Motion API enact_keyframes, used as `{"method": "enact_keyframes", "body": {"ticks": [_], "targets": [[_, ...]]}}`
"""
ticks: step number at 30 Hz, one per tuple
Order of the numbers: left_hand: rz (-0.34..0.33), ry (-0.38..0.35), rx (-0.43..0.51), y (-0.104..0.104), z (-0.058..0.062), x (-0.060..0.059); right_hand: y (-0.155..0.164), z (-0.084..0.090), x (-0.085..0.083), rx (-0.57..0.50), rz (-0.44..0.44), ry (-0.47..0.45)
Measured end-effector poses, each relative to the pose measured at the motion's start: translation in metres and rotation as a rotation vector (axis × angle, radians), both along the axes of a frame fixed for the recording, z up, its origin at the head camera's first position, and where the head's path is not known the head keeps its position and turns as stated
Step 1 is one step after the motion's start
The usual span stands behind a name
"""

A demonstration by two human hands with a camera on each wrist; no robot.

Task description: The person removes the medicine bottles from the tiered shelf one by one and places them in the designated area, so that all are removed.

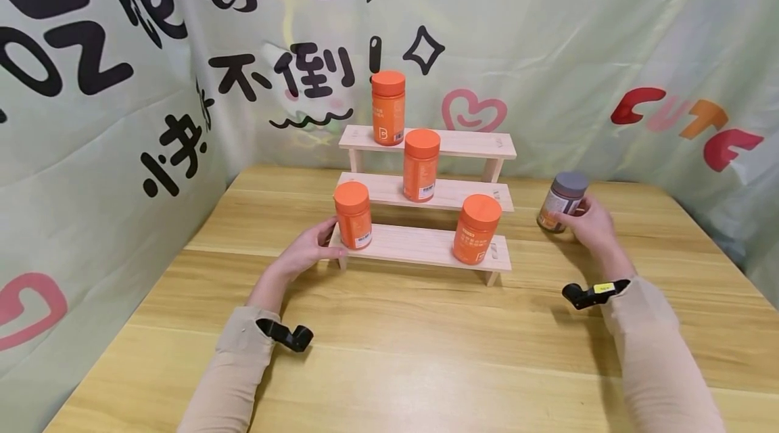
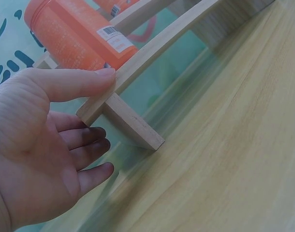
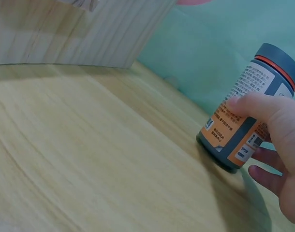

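Note:
My left hand (image 1: 307, 248) is at the left end of the lowest step of a pale wooden three-step stand (image 1: 414, 243). Its thumb lies along the step's corner, close below an orange jar (image 1: 354, 216), while the other fingers bend around the end in the left wrist view. On the right, my right hand (image 1: 590, 223) grips a grey-lidded jar (image 3: 246, 104) with a grey, white and orange label. That jar leans slightly, its base close over the table, thumb across the label and fingers behind it.
Another orange jar (image 1: 477, 230) stands at the right of the lowest step. One more orange jar (image 1: 420, 166) is on the middle step, and a further orange jar (image 1: 388, 108) tops the stand. Behind the wooden table (image 1: 426, 352) hangs a printed cloth (image 1: 548, 47).

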State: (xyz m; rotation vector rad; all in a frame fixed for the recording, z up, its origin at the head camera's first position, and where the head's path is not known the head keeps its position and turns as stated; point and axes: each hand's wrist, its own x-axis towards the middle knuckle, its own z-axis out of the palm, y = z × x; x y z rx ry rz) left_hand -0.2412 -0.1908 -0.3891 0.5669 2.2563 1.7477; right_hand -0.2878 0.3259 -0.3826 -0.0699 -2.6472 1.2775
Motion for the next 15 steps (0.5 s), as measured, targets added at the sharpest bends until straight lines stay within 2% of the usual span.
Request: {"method": "enact_keyframes", "body": {"ticks": [15], "targets": [[0.006,-0.021,-0.005,0.0004,0.0009,0.0005,0.0033,-0.0020,0.0018,-0.012,0.080,-0.011]]}}
